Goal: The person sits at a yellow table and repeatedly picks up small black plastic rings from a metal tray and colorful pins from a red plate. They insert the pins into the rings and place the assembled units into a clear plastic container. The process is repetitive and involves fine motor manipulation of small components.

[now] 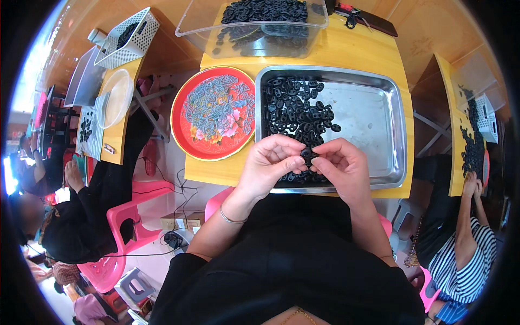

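So both hands are on one black piece (307,155) right now: the left hand (279,161) has its thumb and fingertips pinched on one side of it, the right hand (341,160) is pinched on the other, and they nearly meet over the near edge of the metal tray (374,116). Can't tell if there's a pin in there too, it's too small and the fingers cover it.

Progress-wise, I'd call it one piece being worked and loads left. Just past the fingertips there's a heap of loose black pieces (292,103) in the tray, and way beyond both hands a clear bin (197,26) holds a ton more. Can't really say which are finished, they all look alike from here.

Out to the left of the left hand is a round red tray (185,135) with flowers on it and small grey pins (216,97) scattered over it, right next to the metal one on the yellow worktop (214,169). Far off past the right hand there's a brown pouch (376,23). Nothing seems to block either hand, though they hide the near part of the heap. Well off to the right, a striped-shirt coworker (466,265) has another worktop (449,119).
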Action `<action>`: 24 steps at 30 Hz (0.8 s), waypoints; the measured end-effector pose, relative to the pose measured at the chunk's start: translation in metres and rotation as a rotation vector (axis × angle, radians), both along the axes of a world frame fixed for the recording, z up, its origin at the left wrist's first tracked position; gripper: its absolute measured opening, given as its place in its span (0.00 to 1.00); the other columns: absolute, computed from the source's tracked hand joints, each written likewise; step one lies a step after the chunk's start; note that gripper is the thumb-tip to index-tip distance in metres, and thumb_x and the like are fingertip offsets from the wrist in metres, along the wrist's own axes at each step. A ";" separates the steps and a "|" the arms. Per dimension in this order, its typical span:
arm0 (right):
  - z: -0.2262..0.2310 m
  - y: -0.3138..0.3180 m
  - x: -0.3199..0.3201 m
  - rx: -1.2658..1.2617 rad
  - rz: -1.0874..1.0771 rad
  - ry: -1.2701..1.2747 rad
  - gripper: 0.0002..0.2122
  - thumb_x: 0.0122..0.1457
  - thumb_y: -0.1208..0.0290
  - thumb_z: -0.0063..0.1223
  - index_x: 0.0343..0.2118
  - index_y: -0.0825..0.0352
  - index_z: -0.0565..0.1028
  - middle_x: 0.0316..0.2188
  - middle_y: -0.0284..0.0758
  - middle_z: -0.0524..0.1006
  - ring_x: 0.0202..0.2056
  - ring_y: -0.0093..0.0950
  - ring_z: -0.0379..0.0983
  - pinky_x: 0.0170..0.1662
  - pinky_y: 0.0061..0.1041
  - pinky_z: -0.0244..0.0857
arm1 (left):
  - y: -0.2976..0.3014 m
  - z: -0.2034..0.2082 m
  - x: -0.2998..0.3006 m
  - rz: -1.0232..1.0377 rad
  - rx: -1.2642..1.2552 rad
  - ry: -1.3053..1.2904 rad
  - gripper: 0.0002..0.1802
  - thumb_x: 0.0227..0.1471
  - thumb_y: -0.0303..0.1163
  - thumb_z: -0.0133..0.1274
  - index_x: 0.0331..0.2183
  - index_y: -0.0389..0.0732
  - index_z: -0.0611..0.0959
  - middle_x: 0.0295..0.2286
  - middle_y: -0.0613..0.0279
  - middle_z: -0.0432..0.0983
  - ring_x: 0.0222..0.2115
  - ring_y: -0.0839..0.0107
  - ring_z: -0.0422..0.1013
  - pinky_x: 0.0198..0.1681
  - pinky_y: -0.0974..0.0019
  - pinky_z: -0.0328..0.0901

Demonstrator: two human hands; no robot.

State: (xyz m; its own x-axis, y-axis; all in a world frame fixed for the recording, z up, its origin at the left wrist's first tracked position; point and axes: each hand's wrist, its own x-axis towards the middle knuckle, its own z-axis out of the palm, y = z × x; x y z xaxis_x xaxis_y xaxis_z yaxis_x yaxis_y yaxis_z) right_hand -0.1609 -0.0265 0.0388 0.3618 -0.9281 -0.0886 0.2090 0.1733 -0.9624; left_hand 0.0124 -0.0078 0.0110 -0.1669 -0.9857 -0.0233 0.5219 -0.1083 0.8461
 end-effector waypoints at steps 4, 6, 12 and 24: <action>0.001 -0.001 0.000 0.016 0.016 0.005 0.06 0.49 0.83 0.53 0.31 0.71 0.70 0.26 0.33 0.75 0.28 0.17 0.72 0.32 0.14 0.66 | 0.001 -0.001 0.001 0.013 0.005 0.001 0.10 0.46 0.20 0.53 0.34 0.35 0.75 0.26 0.61 0.75 0.26 0.75 0.73 0.30 0.76 0.68; 0.000 0.000 0.000 0.015 0.015 0.011 0.06 0.49 0.83 0.53 0.30 0.71 0.70 0.26 0.33 0.74 0.28 0.17 0.72 0.32 0.15 0.66 | 0.001 -0.001 0.001 0.015 0.005 0.004 0.10 0.46 0.19 0.53 0.34 0.34 0.75 0.25 0.60 0.75 0.26 0.75 0.73 0.30 0.76 0.68; -0.001 0.000 0.002 0.031 0.015 -0.007 0.06 0.49 0.83 0.53 0.30 0.71 0.71 0.26 0.33 0.74 0.28 0.17 0.72 0.32 0.15 0.66 | 0.002 -0.003 0.002 0.015 0.003 0.009 0.09 0.45 0.19 0.53 0.34 0.34 0.74 0.25 0.60 0.75 0.26 0.75 0.73 0.29 0.75 0.68; -0.002 0.001 0.003 0.029 0.021 -0.007 0.05 0.49 0.83 0.53 0.30 0.71 0.71 0.25 0.34 0.75 0.28 0.18 0.72 0.33 0.16 0.67 | 0.004 -0.002 0.003 0.017 0.006 0.000 0.08 0.44 0.18 0.53 0.32 0.34 0.74 0.27 0.54 0.75 0.24 0.73 0.73 0.27 0.74 0.69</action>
